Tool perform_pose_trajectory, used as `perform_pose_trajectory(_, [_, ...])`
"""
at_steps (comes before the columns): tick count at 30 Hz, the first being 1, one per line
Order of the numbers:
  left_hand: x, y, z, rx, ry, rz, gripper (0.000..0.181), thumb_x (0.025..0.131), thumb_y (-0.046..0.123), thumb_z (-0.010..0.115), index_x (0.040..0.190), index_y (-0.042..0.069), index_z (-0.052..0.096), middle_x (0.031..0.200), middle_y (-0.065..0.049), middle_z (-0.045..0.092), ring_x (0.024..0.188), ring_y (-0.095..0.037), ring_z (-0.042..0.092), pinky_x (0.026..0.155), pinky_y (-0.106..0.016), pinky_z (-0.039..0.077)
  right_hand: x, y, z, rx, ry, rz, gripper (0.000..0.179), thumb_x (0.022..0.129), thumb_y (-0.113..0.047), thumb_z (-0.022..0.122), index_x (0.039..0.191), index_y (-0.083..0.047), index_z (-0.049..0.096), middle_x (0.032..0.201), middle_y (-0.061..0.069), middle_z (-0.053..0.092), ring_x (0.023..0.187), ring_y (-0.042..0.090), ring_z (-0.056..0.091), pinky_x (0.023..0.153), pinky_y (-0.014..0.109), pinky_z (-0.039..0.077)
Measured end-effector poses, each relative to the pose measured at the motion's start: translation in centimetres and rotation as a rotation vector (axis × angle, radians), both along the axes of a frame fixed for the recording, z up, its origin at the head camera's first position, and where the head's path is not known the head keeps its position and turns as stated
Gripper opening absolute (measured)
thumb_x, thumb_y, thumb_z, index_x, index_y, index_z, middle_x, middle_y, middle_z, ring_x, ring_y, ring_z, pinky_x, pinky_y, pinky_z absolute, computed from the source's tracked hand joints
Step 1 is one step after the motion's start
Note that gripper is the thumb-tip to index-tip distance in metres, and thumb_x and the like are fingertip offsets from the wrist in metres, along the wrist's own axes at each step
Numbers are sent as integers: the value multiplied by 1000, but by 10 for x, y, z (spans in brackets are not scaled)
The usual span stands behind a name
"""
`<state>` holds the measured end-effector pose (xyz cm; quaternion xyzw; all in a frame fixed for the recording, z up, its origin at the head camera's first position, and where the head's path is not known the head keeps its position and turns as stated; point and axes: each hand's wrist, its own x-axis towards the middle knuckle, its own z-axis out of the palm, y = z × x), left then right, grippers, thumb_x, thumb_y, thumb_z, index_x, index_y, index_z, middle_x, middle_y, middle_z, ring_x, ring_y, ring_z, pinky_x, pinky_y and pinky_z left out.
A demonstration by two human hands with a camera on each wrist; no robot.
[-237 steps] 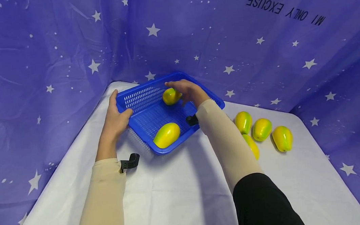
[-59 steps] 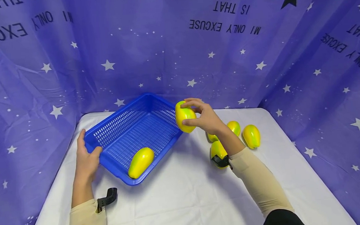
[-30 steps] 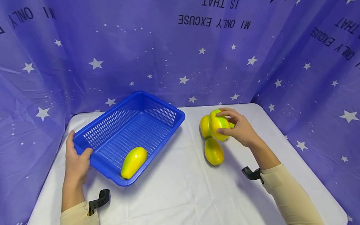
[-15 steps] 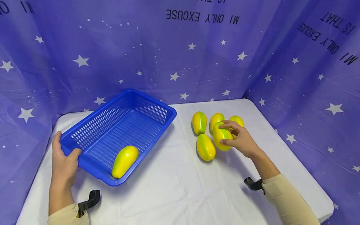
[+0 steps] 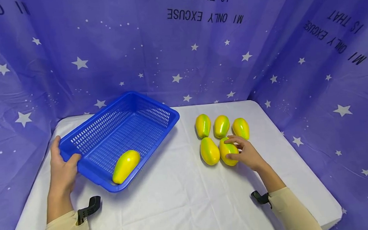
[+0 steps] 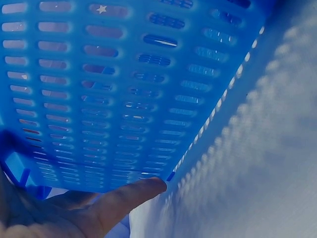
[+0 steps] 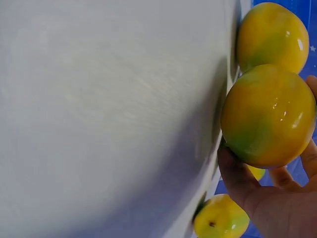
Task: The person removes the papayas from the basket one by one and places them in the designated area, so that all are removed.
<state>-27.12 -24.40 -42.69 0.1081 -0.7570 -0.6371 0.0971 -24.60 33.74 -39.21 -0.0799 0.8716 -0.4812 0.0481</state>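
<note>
My left hand grips the near-left end of a blue plastic basket, thumb over the rim; the left wrist view shows fingers against the slotted wall. Inside the basket lies a yellow-green mango. On the table at right, my right hand holds another mango between thumb and fingers, low at the cloth. That held mango fills much of the right wrist view. Beside it sits a mango, and behind them stands a row of mangoes.
White cloth covers the table. Purple star-patterned curtains hang close behind and along both sides. A black wrist camera mount is strapped to the left forearm, another mount to the right.
My right hand has carried a mango rightward from the basket and lowered it to the table beside the others. My left hand has kept its hold on the basket.
</note>
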Motion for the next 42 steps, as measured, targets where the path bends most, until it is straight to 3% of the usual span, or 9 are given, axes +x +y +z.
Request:
perform_pose_trajectory(8, [-10, -13, -21, -18, 18, -11, 80, 87, 6, 45, 140, 46, 0, 150, -1, 4, 125, -28, 22, 99, -47, 30, -3, 0, -5, 7, -23, -40, 48, 73, -14, 75, 117, -5, 57, 140, 15, 36, 128, 30, 29, 98, 53, 28])
perform_pose_trajectory(16, [5, 6, 11, -1, -35, -10, 78, 88, 4, 39, 142, 42, -3, 151, -6, 1, 125, -35, 22, 92, -44, 39, -12, 12, -26, -17, -2, -50, 47, 73, -21, 75, 117, -11, 58, 141, 13, 35, 129, 26, 29, 99, 52, 28])
perform_pose_trajectory(22, [5, 7, 13, -30, -46, -8, 77, 89, 6, 39, 141, 42, -5, 151, -5, 0, 123, -35, 23, 89, -43, 41, -14, 15, -29, 10, 19, -43, 48, 74, -25, 74, 118, -12, 58, 140, 11, 36, 126, 29, 32, 98, 53, 29])
perform_pose_trajectory(26, [5, 6, 12, -27, -45, -3, 77, 89, 6, 39, 141, 42, -5, 151, -4, -1, 125, -35, 22, 94, -52, 34, -14, 14, -29, 4, 16, -43, 47, 75, -25, 74, 118, -13, 58, 139, 8, 37, 125, 29, 34, 98, 53, 30])
perform_pose_trajectory(28, [5, 6, 11, -35, -44, -2, 77, 89, 6, 39, 142, 41, -5, 151, -4, 0, 124, -35, 23, 91, -47, 39, -15, 13, -28, -3, 10, -40, 47, 75, -25, 73, 118, -12, 58, 139, 8, 37, 124, 30, 35, 98, 52, 30])
perform_pose_trajectory(33, [5, 5, 11, -42, -29, -2, 78, 88, 6, 40, 141, 43, -4, 150, -7, 2, 116, -36, 30, 69, -24, 47, -13, 13, -16, -27, -1, -16, 50, 77, -22, 72, 121, -7, 54, 142, 11, 32, 121, 38, 39, 95, 53, 34])
perform_pose_trajectory(37, [5, 5, 10, -21, -8, 8, 77, 88, 6, 40, 141, 43, -2, 151, -5, 2, 122, -33, 25, 92, -39, 38, -12, 11, 9, -32, 25, -16, 51, 77, -18, 71, 122, -3, 52, 137, 12, 38, 119, 42, 39, 94, 51, 36])
perform_pose_trajectory(40, [5, 6, 10, -7, 10, 18, 77, 87, 5, 40, 142, 41, -1, 151, -4, 2, 128, -30, 18, 103, -50, 19, -17, 11, 29, -55, 51, -19, 49, 78, -15, 71, 122, -4, 53, 131, 14, 45, 116, 42, 42, 88, 39, 45])
perform_pose_trajectory(42, [5, 7, 11, 0, 20, 16, 78, 86, 5, 40, 143, 39, -1, 151, -5, 2, 130, -30, 15, 105, -50, 13, -23, 14, 39, -60, 72, -12, 47, 78, -15, 71, 121, -6, 54, 129, 14, 46, 114, 39, 45, 82, 30, 49])
